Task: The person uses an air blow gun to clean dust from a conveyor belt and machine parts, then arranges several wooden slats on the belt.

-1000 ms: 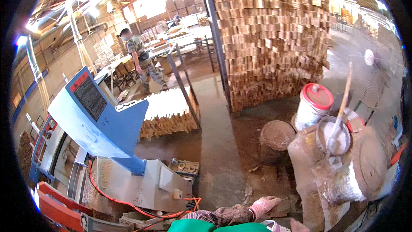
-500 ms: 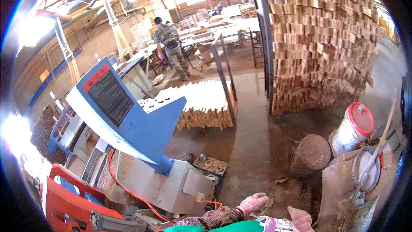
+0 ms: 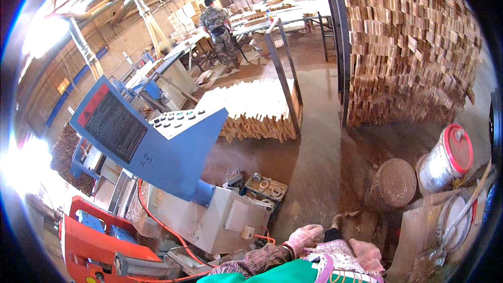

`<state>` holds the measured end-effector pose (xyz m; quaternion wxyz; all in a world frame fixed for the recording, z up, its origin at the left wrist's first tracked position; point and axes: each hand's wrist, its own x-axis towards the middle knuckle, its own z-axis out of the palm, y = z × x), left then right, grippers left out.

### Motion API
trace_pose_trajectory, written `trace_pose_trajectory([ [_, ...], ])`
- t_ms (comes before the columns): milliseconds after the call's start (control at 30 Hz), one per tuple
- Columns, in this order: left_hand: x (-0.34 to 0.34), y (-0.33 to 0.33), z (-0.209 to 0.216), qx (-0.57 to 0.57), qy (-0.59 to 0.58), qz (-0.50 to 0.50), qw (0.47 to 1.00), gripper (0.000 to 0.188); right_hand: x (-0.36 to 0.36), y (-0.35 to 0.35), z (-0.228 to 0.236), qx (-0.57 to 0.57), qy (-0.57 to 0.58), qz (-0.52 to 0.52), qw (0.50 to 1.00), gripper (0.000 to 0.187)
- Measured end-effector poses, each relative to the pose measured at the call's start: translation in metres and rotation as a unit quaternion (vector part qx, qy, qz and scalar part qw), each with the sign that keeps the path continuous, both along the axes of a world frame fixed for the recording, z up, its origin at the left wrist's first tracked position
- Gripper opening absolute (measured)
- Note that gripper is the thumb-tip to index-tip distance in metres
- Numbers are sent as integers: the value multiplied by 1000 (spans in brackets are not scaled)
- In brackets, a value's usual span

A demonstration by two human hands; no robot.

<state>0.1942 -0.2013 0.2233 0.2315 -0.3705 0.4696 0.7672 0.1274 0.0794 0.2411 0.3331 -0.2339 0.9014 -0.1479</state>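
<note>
My left hand (image 3: pixel 305 236), in a pink work glove, is low in front of my body, with the fingers loosely curled and holding nothing. My right hand (image 3: pixel 367 255), also in a pink glove, is just beside it and lies on a patterned cloth (image 3: pixel 335 254) at my lap; its fingers are lightly bent and it grips nothing that I can see. Under both hands I see my green garment (image 3: pixel 272 275).

Just left of my left hand stands a grey machine box (image 3: pixel 220 217) with an orange cable (image 3: pixel 157 215) running along it. Lower left is an orange machine part (image 3: pixel 99 246). Above the grey box rises a big blue control panel (image 3: pixel 157 136) with buttons on its slanted top.

To my right, on the concrete floor (image 3: pixel 319 141), stands a round wooden stump (image 3: pixel 392 182), and just beside it a white bucket with a red lid (image 3: pixel 445 157).

Further away, a low pile of light wooden strips (image 3: pixel 251 110) lies on the floor against a dark metal frame (image 3: pixel 283 73). On the right, a tall stack of wooden blocks (image 3: pixel 408 42) fills the view.

Far at the back, a person (image 3: pixel 217 26) stands at a long bench (image 3: pixel 272 15), facing away from me.
</note>
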Motion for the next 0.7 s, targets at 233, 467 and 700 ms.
trace_pose_trajectory([
  [233,-87,-8,-16,22,16,-31,999,19,-97,-18,-19,24,-10,54,998,77],
  [467,-178,-33,-16,-441,357,-295,769,35,-205,-42,-28,21,12,113,993,77],
  [700,-245,-21,26,-63,17,26,998,33,-276,-64,-2,-35,39,177,983,65],
])
